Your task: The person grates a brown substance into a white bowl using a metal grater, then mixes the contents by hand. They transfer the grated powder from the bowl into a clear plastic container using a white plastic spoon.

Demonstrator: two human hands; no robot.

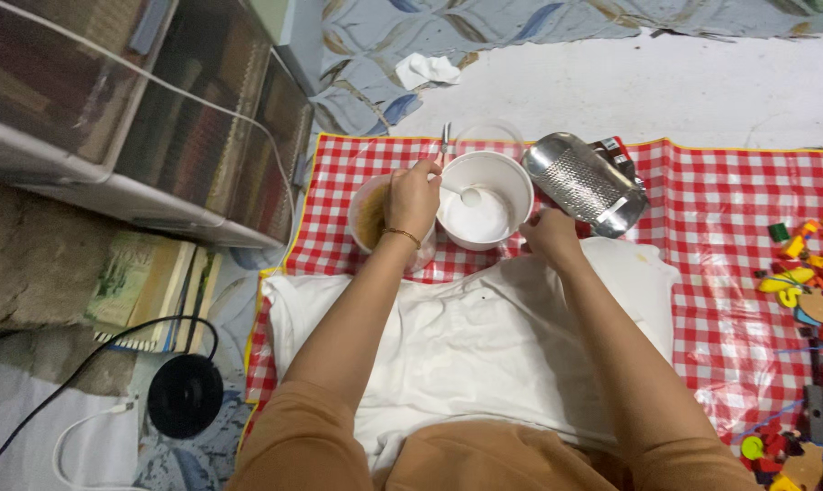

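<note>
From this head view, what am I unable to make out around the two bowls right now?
- Contents of the clear tub: mostly covered by the left hand; only something brownish shows.
- Spoon handle: hidden inside the left hand's grip.
- Right hand fingertips: tucked against the white bowl, so contact is unclear.
- Metal tool behind the bowls: too small to identify.
- Toy pieces: cut off by the right edge.

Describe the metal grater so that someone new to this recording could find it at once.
Start at the red-and-white checked cloth on the floor. At its far edge stands a white bowl, beside the right hand. The metal grater lies tilted just right of that bowl: the only shiny, perforated, curved metal piece there.
</note>
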